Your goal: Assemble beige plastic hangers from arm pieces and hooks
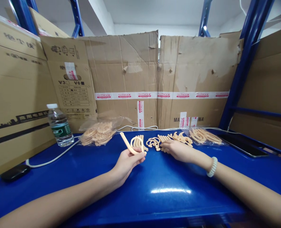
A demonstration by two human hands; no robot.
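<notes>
My left hand (129,161) is closed on a pale, curved plastic piece (126,142) with a long arm ending in a small hole. A rounded loop (137,138) of the same colour rises above its fingers; whether the two are joined I cannot tell. Behind it, several slim curved strips (138,143) lie side by side on the blue table (140,190). My right hand (175,150) reaches down to a spread of similar strips (163,138) and hooked pieces (182,138). Its fingertips are hidden behind the hand. Small curled pieces (152,142) lie between the hands.
A bag of pale parts (98,131) and a water bottle (60,126) stand at the left, with a black object (15,172) nearer. Another bag (205,136) and a phone (243,145) lie at the right. Cardboard (123,76) walls the back; a white cable (52,157) crosses the table.
</notes>
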